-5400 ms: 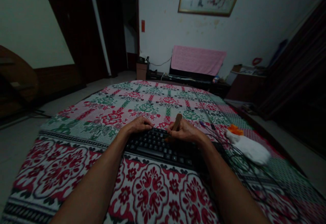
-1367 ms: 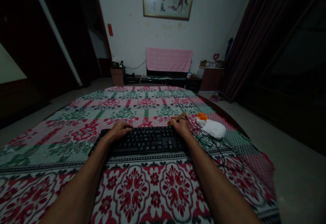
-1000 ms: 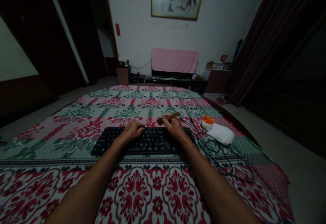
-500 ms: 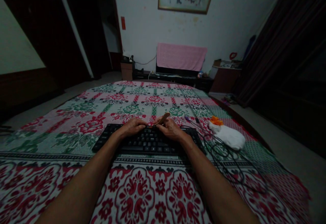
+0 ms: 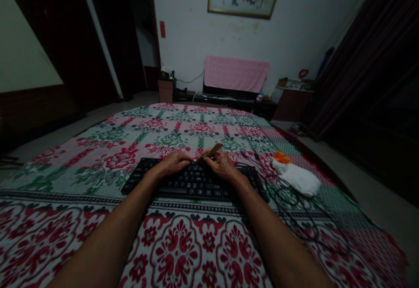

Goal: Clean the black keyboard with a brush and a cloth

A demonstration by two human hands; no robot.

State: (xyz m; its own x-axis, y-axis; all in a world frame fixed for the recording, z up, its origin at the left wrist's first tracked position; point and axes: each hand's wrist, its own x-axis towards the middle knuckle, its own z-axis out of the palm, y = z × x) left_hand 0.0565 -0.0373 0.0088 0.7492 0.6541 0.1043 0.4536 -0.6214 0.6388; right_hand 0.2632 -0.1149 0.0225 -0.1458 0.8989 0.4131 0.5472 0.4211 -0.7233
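Observation:
A black keyboard (image 5: 188, 184) lies flat on the patterned cloth, its keys facing up. My left hand (image 5: 174, 163) is curled over the keyboard's far edge, thumb on the upper keys, and grips it there. My right hand (image 5: 223, 166) rests over the keyboard right of the middle. Between its thumb and fingers it pinches a flat, tan, wooden-looking handle (image 5: 215, 149) that sticks up and to the right. The handle's lower end meets the upper keys between my hands; its tip is too dark to make out.
Right of the keyboard lies a tangled black cable (image 5: 281, 194) with a purple plug (image 5: 243, 153). Beside it is a white bundle (image 5: 299, 178) with an orange piece (image 5: 282, 157) at its end. The patterned cloth (image 5: 183, 126) stretches to a far edge, beyond which stands a screen under a pink towel (image 5: 235, 73).
The view has shifted slightly, moving everything a little to the right. The tan handle has tilted a bit within my right hand. My left hand keeps its place on the keyboard.

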